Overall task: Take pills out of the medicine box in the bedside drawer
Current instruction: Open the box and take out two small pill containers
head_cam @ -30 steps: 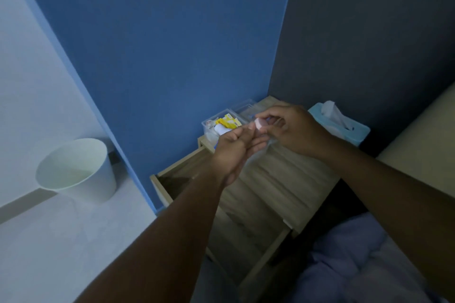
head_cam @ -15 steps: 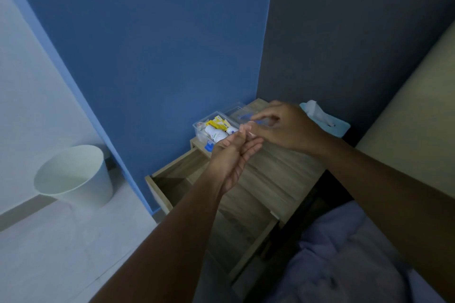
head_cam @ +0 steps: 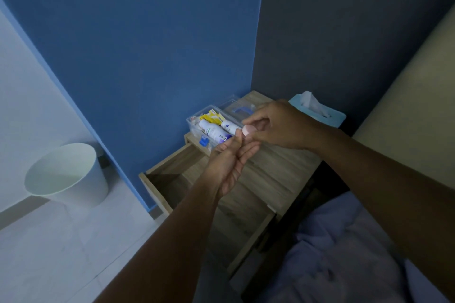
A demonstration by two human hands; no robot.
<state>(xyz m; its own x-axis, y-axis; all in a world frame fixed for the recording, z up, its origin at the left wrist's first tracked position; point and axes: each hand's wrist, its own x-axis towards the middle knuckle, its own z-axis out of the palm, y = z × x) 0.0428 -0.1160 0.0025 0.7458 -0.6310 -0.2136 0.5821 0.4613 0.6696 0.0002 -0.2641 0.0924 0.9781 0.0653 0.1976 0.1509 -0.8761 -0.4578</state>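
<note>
Bedside cabinet (head_cam: 283,177), wood grain, set in the wall corner; its drawer (head_cam: 172,177) is pulled open. Waste bin (head_cam: 66,174), white, stood on the floor well apart. Tissue box (head_cam: 317,113), blue, at the rear. Medicine box (head_cam: 211,125), clear, lidless, placed on the cabinet top, bottles laid inside. Left hand (head_cam: 229,165) is held palm-up, fingers spread. Right hand (head_cam: 278,125) is pinched on a small pale pink item (head_cam: 247,129) over the left fingertips.

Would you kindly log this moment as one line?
right hand: pinching pink pill | left hand: cupped below | medicine box: open on nightstand | drawer: open
</note>
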